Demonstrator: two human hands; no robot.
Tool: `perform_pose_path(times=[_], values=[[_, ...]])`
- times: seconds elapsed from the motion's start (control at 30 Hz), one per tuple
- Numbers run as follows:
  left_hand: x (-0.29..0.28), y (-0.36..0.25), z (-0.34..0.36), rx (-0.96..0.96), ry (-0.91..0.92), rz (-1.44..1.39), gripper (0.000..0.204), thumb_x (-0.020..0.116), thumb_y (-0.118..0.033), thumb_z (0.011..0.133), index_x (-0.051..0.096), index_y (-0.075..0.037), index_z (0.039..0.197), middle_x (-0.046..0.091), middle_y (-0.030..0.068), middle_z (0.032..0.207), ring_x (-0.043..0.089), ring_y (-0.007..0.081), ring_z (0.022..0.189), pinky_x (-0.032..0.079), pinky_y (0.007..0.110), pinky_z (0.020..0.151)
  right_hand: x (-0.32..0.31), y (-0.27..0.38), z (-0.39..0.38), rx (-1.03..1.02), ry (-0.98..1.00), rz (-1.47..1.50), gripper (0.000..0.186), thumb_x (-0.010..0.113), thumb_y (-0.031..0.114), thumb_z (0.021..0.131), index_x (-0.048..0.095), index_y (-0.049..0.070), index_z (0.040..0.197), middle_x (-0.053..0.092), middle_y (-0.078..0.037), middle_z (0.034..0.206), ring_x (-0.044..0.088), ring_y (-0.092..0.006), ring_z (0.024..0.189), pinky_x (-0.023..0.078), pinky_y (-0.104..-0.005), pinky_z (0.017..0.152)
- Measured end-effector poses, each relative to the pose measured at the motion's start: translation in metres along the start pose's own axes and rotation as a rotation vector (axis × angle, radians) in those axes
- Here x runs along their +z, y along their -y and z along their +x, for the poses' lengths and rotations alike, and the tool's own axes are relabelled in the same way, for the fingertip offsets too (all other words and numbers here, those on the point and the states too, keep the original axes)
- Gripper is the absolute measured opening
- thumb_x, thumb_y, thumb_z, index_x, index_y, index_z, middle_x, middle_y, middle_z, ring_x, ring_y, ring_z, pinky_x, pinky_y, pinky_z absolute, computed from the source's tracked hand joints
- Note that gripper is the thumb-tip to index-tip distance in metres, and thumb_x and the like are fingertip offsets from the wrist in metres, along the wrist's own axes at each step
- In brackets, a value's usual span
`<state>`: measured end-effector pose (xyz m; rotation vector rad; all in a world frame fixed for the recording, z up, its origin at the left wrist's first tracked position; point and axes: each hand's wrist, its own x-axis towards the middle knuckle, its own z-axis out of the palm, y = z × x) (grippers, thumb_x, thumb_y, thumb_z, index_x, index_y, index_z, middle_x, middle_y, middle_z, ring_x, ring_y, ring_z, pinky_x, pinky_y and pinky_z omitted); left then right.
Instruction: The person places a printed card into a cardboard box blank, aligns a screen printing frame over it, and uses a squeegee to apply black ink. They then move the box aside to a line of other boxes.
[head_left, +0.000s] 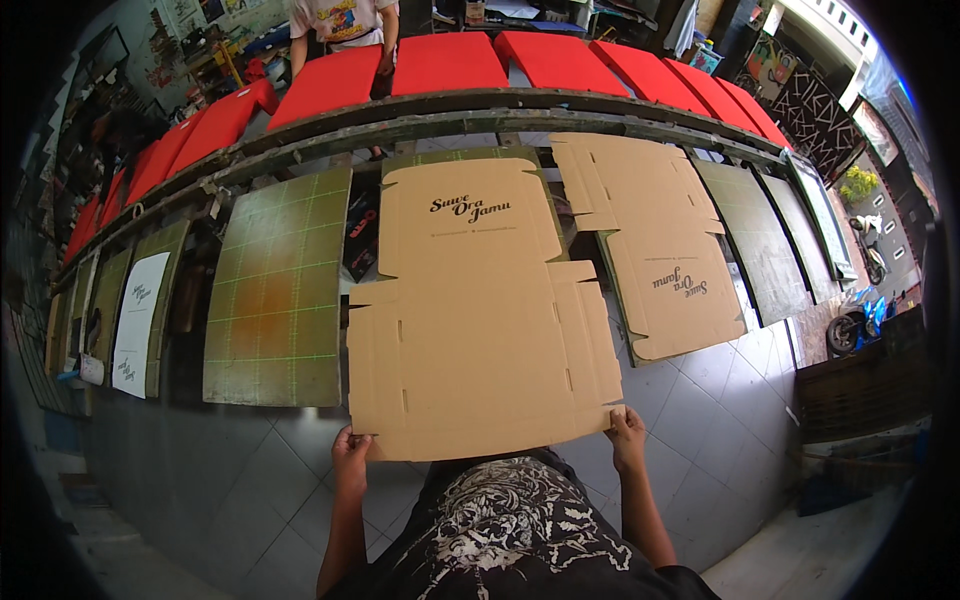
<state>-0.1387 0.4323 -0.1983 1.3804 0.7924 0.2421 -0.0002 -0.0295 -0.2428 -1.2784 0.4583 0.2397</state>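
Observation:
A flat, unfolded cardboard box blank point(485, 345) stretches out before me, brown, with dark printed lettering on its far panel. My left hand point(350, 452) pinches its near left corner, and my right hand point(627, 432) pinches the near right corner. The far part of the blank lies over a green-gridded board point(440, 157), which it mostly hides; the near edge reaches out toward my body. To the right, a second printed cardboard blank point(650, 240) rests on another board, its lettering turned the other way round.
Left of the blank is a bare gridded board point(278, 290); farther left, a white printed sheet point(141, 320) lies on another. Two more boards point(755, 240) sit at the right. Behind a long rail point(420, 128) stand several red-covered panels point(450, 65), with a person point(345, 25) beyond them.

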Motion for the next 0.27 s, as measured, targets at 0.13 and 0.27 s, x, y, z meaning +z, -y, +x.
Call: perform_pose_path(times=[0.13, 0.27], values=[[-0.005, 0.006, -0.006, 0.000, -0.007, 0.045, 0.025, 0.058, -0.002, 0.085, 0.056, 0.000, 0.110, 0.062, 0.0036, 0.094, 0.057, 0.0100, 0.084, 0.045, 0.026, 0.081, -0.004, -0.005, -0.006, 0.006, -0.003, 0.002, 0.020, 0.057, 0.020, 0.093, 0.057, 0.002, 0.101, 0.063, -0.003, 0.092, 0.060, -0.0109, 0.081, 0.049, -0.0294, 0.081], [-0.012, 0.014, -0.015, 0.022, 0.006, 0.056, 0.022, 0.059, -0.002, 0.087, 0.056, 0.000, 0.109, 0.062, 0.0029, 0.093, 0.057, 0.0085, 0.084, 0.044, 0.024, 0.080, -0.014, -0.012, -0.014, 0.007, -0.008, -0.015, 0.024, 0.059, 0.022, 0.092, 0.057, 0.001, 0.105, 0.064, -0.005, 0.099, 0.062, -0.0134, 0.087, 0.049, -0.0302, 0.083]])
